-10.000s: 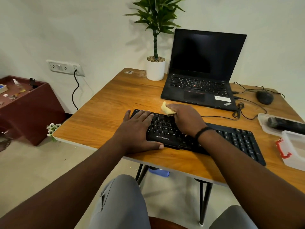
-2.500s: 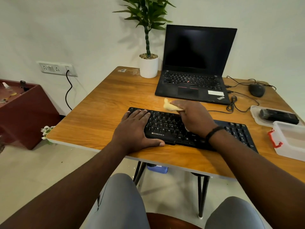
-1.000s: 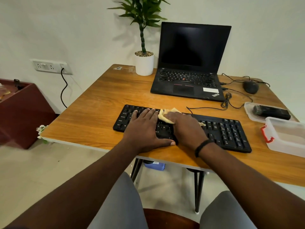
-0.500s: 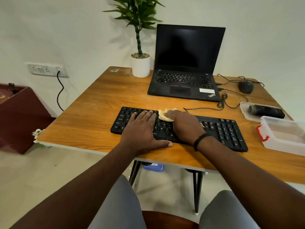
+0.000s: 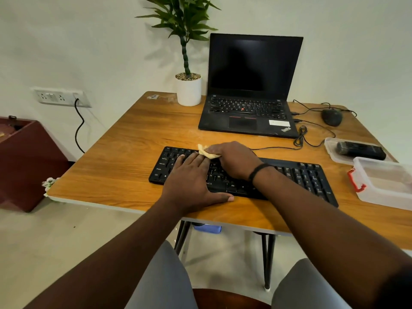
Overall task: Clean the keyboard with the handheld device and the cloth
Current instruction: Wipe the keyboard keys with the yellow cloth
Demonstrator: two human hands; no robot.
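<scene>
A black keyboard (image 5: 305, 177) lies across the near part of the wooden table (image 5: 124, 157). My left hand (image 5: 189, 181) rests flat on the keyboard's left half, fingers spread, thumb along the front edge. My right hand (image 5: 234, 160) presses a small yellow cloth (image 5: 206, 152) onto the upper rows of keys, just beyond my left fingertips. A black handheld device (image 5: 360, 150) lies in a clear plastic lid (image 5: 330, 150) at the right, apart from both hands.
An open black laptop (image 5: 249, 112) stands behind the keyboard, with a potted plant (image 5: 189, 90) to its left. A mouse (image 5: 331, 117) and coiled cables (image 5: 301, 136) lie at the back right. A clear plastic box (image 5: 388, 184) with a red clasp sits at the right edge.
My right hand with the cloth has slid along the keys from the middle toward the upper left rows. My left hand stays flat on the keyboard. The camera view has shifted.
</scene>
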